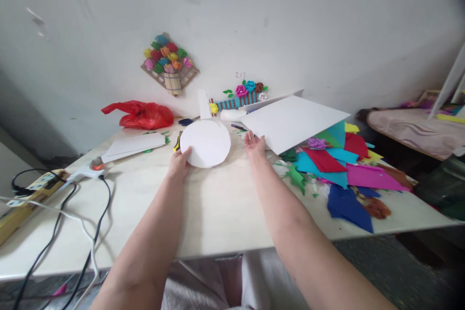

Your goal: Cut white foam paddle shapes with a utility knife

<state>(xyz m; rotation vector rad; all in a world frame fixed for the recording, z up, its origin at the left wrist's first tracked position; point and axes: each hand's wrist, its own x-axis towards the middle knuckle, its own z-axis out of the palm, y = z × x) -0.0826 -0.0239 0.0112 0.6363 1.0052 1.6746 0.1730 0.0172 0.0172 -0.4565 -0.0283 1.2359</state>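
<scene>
A round white disc of card (205,144) is pinched at its lower left edge by my left hand (179,161), with the thumb on top. Just behind that hand a yellow-and-black utility knife (178,141) partly shows. My right hand (255,146) is at the left edge of a large white sheet of board (294,121), its fingers loosely curled and apart with nothing visible between them. Whether it touches the board I cannot tell. The board lies slanted over coloured scraps. A dark pen (239,127) lies just beyond my right hand.
Coloured foam or paper pieces (323,161) pile up at the right. White sheets (134,146), a red plastic bag (145,115) and scissors (187,121) lie at the left and back. A power strip (32,198) with cords occupies the left edge. Flower crafts (170,65) hang on the wall.
</scene>
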